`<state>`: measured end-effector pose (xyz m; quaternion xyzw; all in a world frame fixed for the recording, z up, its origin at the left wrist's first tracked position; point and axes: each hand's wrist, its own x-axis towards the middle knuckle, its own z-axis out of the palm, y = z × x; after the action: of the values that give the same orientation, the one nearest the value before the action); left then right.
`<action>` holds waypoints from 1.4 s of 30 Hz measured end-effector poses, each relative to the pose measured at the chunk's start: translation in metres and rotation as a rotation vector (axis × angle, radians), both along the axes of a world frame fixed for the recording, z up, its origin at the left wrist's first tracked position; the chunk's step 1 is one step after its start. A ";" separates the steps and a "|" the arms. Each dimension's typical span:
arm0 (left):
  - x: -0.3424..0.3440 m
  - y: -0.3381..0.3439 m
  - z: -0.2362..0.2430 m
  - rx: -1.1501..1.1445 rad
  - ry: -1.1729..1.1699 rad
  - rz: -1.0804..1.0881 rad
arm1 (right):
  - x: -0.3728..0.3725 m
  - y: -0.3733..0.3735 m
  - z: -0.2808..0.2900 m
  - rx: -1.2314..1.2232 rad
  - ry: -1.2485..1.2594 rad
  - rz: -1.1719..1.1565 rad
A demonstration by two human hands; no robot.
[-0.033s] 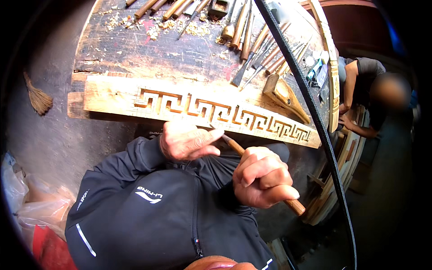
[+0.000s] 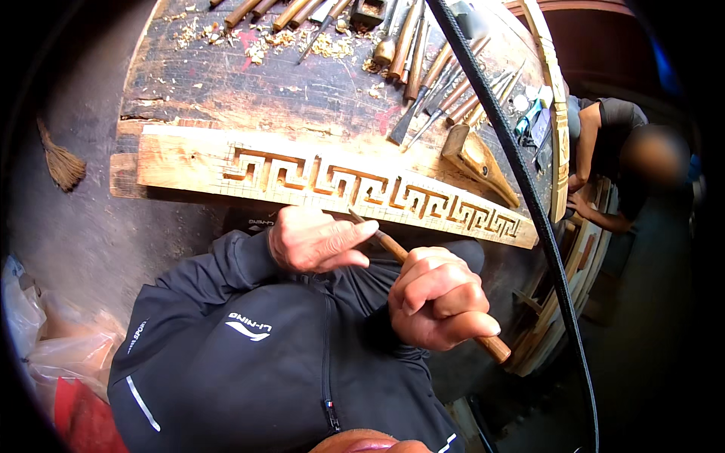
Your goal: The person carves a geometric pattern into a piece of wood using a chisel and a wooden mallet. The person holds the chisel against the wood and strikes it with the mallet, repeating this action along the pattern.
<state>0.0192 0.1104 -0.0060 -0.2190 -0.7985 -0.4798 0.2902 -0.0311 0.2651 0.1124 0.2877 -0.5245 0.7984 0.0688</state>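
My right hand (image 2: 439, 298) is wrapped round the wooden handle of a chisel (image 2: 391, 246), and the handle's butt sticks out below the fist. The chisel slants up and left, its narrow metal tip at the near edge of a long wooden board (image 2: 185, 158). My left hand (image 2: 321, 240) is closed by the same edge; its forefinger lies across the chisel's metal shank, with the other fingers curled. A row of angular key-pattern recesses is cut into the board. How the left thumb meets the shank is hidden.
The board rests on a worn dark workbench (image 2: 249, 98) with several chisels (image 2: 414, 64), wood shavings (image 2: 332, 47) and a wooden mallet (image 2: 480, 166). A black cable (image 2: 521, 162) crosses the view. At right, a person (image 2: 604, 143) bends over other work. A small broom (image 2: 62, 162) is at far left.
My right hand and the chisel have shifted very slightly left. The left hand's grip looks the same.
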 end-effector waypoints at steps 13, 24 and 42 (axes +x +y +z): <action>0.008 0.014 -0.020 0.085 -0.072 -0.024 | -0.001 -0.006 0.008 0.010 -0.225 -0.137; 0.008 0.015 -0.018 0.080 -0.112 -0.073 | -0.002 -0.001 -0.014 0.094 0.040 -0.086; 0.008 0.019 -0.022 0.058 -0.073 -0.026 | -0.007 -0.002 -0.015 0.116 -0.006 -0.064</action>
<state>0.0270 0.1290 -0.0281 -0.2031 -0.7914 -0.5142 0.2608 -0.0379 0.2629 0.0970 0.2717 -0.5789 0.7650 0.0761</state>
